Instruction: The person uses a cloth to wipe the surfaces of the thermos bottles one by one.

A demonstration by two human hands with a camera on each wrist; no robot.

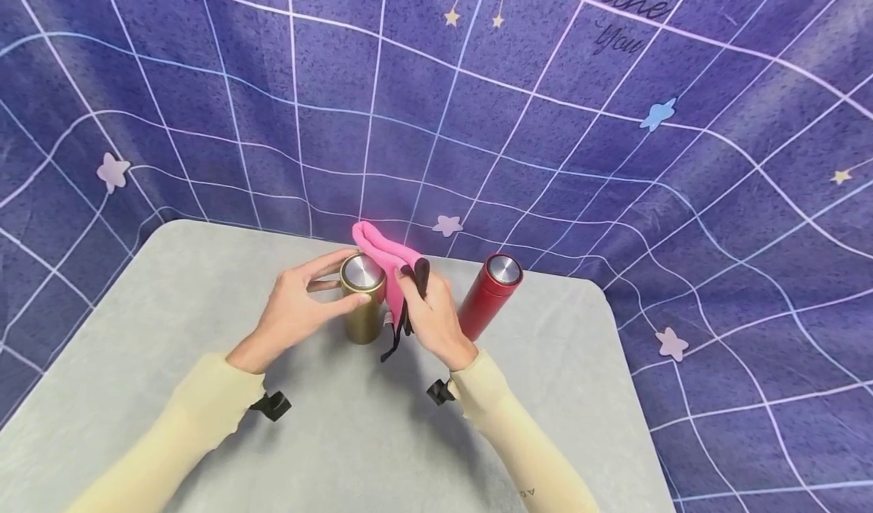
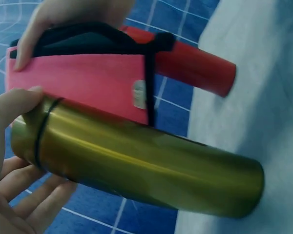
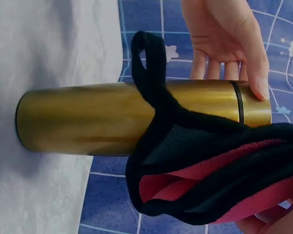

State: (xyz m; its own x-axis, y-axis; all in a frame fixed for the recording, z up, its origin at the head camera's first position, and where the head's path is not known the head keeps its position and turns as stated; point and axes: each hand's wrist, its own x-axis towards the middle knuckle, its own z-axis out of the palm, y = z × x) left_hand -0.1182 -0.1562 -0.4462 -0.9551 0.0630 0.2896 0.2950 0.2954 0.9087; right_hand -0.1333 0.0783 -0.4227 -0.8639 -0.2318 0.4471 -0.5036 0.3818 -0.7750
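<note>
A gold vacuum flask (image 1: 364, 322) with a silver-topped lid stands upright on the table. My left hand (image 1: 293, 301) holds it near the top, thumb on the near side and fingers round the far side. Beside the flask, my right hand (image 1: 436, 320) grips a folded pink fabric pouch (image 1: 383, 248) with black trim. In the right wrist view the black-edged mouth of the pouch (image 3: 166, 187) gapes slightly, and its black loop (image 3: 149, 63) overlaps the gold flask (image 3: 78, 122). A small pale label (image 2: 139, 94) shows on the pouch's side in the left wrist view.
Just right of my right hand a red vacuum flask (image 1: 486, 301) stands on the grey-covered table (image 1: 327, 452). Behind the table hangs a blue curtain (image 1: 327, 142) with a grid and stars. Black straps with small mounts (image 1: 273, 405) sit at both wrists.
</note>
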